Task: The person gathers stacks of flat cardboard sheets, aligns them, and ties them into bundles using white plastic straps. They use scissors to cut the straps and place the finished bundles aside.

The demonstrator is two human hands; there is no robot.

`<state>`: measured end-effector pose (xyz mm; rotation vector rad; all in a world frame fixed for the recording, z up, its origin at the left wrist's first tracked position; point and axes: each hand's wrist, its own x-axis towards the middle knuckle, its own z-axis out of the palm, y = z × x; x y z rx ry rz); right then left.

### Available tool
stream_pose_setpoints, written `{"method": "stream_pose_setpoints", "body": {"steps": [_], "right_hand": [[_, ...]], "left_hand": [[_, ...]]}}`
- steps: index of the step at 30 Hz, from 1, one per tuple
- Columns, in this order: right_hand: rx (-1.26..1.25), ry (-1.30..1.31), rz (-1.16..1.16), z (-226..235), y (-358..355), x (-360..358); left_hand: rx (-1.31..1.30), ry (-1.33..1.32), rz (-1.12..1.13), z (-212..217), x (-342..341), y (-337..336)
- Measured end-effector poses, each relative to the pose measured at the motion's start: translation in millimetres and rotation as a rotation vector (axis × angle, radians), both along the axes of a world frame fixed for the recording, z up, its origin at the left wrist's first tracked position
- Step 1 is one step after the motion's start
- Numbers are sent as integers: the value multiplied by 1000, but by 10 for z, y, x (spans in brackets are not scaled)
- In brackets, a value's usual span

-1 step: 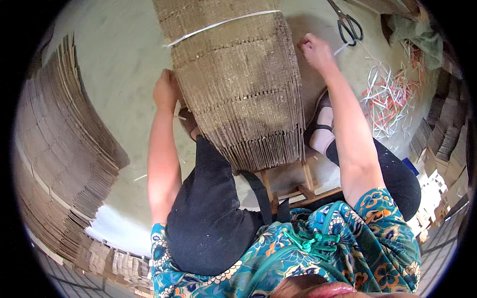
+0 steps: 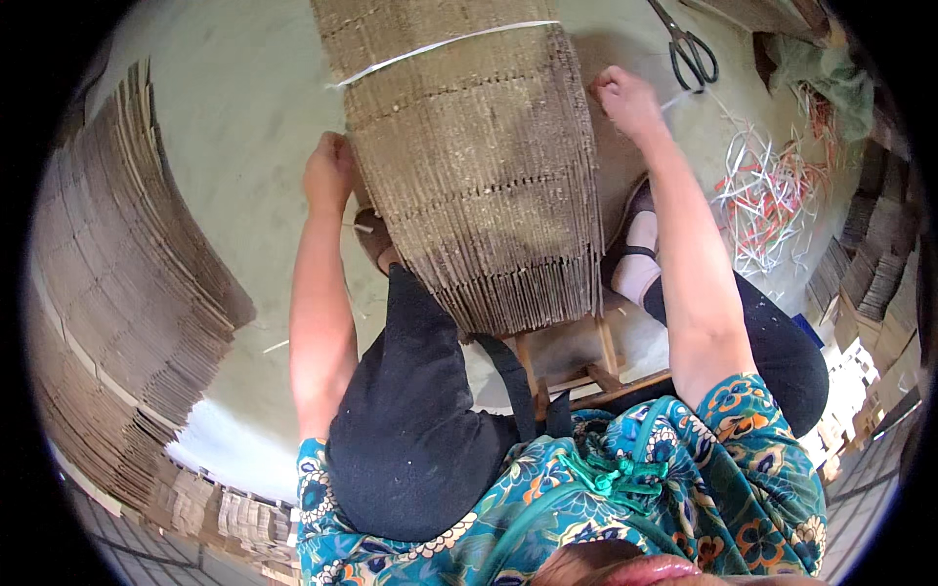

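A tall bundle of brown corrugated cardboard pieces (image 2: pixel 479 166) stands between my legs, edges toward me. Across its far part runs a white strap (image 2: pixel 440 46). My left hand (image 2: pixel 328 174) is closed beside the bundle's left side; its fingers are partly hidden and what they hold cannot be made out. On the other side, my right hand (image 2: pixel 625 102) is closed with fingers pinched, a little apart from the bundle's right edge. Anything in that pinch is too small to name. A thin white strip (image 2: pixel 670 102) shows beside the right wrist.
Black-handled scissors (image 2: pixel 692 61) lie on the floor beyond my right hand. A tangle of white and red strap scraps (image 2: pixel 767 200) is at the right. More stacked cardboard (image 2: pixel 137 264) fills the left side. Near my lap is a wooden frame (image 2: pixel 606 347).
The bundle and scissors appear slightly farther right in the picture. Both hands stay closed in nearly the same places.
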<state>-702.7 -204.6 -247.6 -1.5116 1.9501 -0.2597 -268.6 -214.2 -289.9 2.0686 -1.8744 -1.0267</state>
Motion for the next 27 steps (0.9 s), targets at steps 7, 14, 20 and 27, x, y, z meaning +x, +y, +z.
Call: {"method": "stream_pose_setpoints", "body": {"steps": [7,14,20,27], "right_hand": [[284,-773,-107,1411,-103,341],[165,-722,375,1662,-133,1544],[-318,-161,816,1294,-8,2300],[-334,-10,1049,1073,-183,3149]], "left_hand": [[433,1067,270,476,131,53],[153,919,323,800,12,283],[-229,743,213,812,-208,384],[-343,847,84,628,-305,489]]}}
